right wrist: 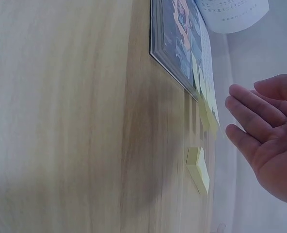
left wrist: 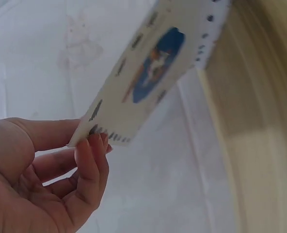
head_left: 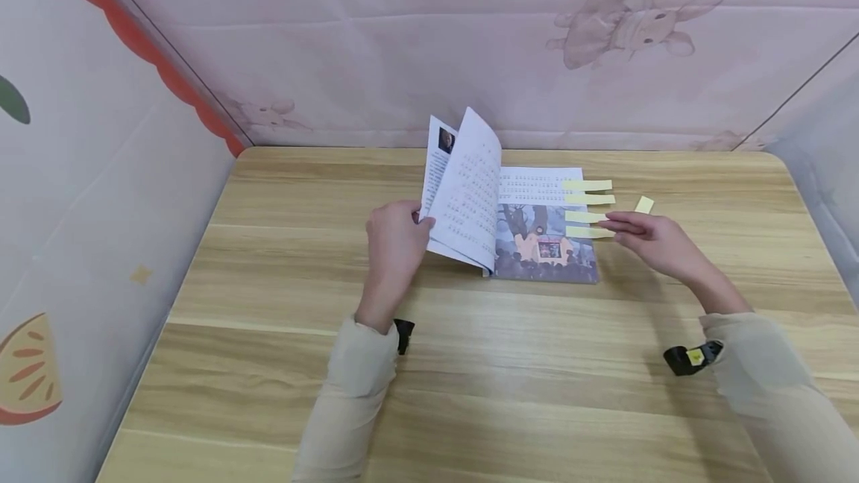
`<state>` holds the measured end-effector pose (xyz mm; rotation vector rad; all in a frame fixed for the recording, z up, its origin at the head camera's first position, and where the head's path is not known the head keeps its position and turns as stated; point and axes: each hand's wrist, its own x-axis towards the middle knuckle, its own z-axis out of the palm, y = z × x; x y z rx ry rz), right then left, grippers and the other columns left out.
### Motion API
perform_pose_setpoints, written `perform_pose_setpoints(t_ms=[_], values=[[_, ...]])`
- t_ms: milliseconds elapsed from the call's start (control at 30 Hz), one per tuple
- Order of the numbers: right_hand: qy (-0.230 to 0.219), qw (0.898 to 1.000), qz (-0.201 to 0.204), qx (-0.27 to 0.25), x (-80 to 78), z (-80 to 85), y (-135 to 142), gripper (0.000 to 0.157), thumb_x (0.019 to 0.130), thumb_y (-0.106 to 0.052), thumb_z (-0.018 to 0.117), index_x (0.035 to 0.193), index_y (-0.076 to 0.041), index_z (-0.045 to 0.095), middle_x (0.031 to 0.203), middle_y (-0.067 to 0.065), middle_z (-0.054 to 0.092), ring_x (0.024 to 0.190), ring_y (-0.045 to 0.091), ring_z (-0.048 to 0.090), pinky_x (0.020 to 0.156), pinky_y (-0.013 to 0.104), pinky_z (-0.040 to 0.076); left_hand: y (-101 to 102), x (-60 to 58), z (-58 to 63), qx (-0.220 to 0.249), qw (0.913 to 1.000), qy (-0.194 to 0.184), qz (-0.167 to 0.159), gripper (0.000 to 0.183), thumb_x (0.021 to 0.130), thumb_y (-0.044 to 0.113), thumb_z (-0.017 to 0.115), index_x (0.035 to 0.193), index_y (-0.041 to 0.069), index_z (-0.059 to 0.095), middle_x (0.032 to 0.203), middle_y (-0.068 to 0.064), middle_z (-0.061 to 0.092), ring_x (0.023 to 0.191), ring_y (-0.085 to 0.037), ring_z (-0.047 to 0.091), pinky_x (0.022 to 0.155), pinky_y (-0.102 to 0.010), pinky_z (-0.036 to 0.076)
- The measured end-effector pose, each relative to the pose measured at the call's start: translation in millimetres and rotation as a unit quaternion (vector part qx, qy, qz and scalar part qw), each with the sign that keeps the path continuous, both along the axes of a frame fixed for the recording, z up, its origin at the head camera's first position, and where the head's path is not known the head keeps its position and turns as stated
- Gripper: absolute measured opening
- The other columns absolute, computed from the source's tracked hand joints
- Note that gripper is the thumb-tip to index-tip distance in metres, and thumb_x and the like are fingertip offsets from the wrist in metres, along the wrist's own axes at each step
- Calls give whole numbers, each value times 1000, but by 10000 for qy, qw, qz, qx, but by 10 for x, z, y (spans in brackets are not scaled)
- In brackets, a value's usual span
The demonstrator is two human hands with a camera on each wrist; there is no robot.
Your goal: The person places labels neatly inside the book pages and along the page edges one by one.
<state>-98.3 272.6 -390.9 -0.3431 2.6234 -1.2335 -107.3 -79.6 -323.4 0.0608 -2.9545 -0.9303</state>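
Observation:
An open picture book [head_left: 546, 263] lies at the back of the table, with printed text and a coloured illustration on its right page. My left hand [head_left: 396, 243] pinches the edge of the raised left pages [head_left: 467, 192] between thumb and fingers. In the left wrist view, one lifted leaf [left wrist: 129, 92] with a blue oval picture is held at its corner. Several pale yellow sticky strips [head_left: 589, 199] jut from the right page's outer edge. Beside the lower strips is my right hand [head_left: 661, 243]. Its fingers [right wrist: 252, 116] are extended, holding nothing in the right wrist view.
A small yellow sticky-note pad [right wrist: 198, 169] lies on the wooden table [head_left: 523, 379], right of the book. A pink rabbit-patterned wall covering [head_left: 403, 58] stands directly behind the table. Another patterned panel [head_left: 80, 192] rises along the left side.

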Motion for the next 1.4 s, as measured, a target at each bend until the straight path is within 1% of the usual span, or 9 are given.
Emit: perform_pose_setpoints(t_ms=[167,333,467,600,767,867,967,1100,1400], values=[[-101,9999,-50,66,7,9,26,37,93,-5,50,128,8,46,120,21,56,94,-7,55,75,3,41,123,45,102,-46,9993,150,-342,11,83,6,63,88,0,70,72,-8,66,59,-18,56,51,-25,43],[-211,9996,-112,180,15,7,56,38,94,-8,49,129,7,46,121,20,56,95,-8,53,74,3,40,245,82,113,491,9955,378,-714,22,84,5,62,104,-2,66,76,-10,65,61,-16,56,49,-22,44],[-176,9994,-161,257,18,-6,84,38,94,-9,50,128,7,46,121,20,56,96,-9,52,74,2,39,349,116,69,1092,9852,450,-1245,30,88,16,62,111,-3,63,80,-8,64,69,-14,60,56,-17,49],[-105,9990,-308,314,24,-9,110,37,94,-9,49,128,7,47,120,21,56,95,-12,50,73,2,39,450,135,-17,1363,9695,452,-1987,37,94,26,52,117,-2,59,96,-10,65,81,-15,62,67,-17,51],[-107,9979,-603,209,28,-4,128,37,95,-9,48,127,9,46,121,26,53,94,-10,51,73,3,40,558,119,-207,990,9571,52,-2724,38,98,28,40,124,3,55,113,-11,61,94,-17,60,79,-22,49],[-96,9963,-827,211,38,4,132,37,95,-9,47,128,9,45,122,27,52,100,5,56,73,3,40,620,114,-351,500,9483,-473,-3098,40,100,29,34,129,7,51,123,-8,57,110,-18,54,93,-26,42],[43,9944,-1042,155,47,9,134,37,95,-8,46,126,10,46,121,28,52,99,5,56,73,2,40,668,124,-493,113,9366,-952,-3372,41,100,29,31,133,8,47,131,-5,51,122,-17,45,102,-27,33],[275,9916,-1264,1,58,-1,134,35,94,-7,47,123,12,48,117,30,54,88,-14,50,72,2,40,698,149,-635,-180,9249,-1363,-3546,42,100,28,29,135,10,43,133,-4,49,124,-16,43,103,-27,33],[249,9872,-1578,0,91,-15,135,32,95,-11,48,121,8,51,114,28,56,84,-13,53,68,4,42,723,182,-836,-484,9143,-1768,-3613,41,101,27,29,136,10,41,132,-5,50,122,-17,44,101,-28,35]])
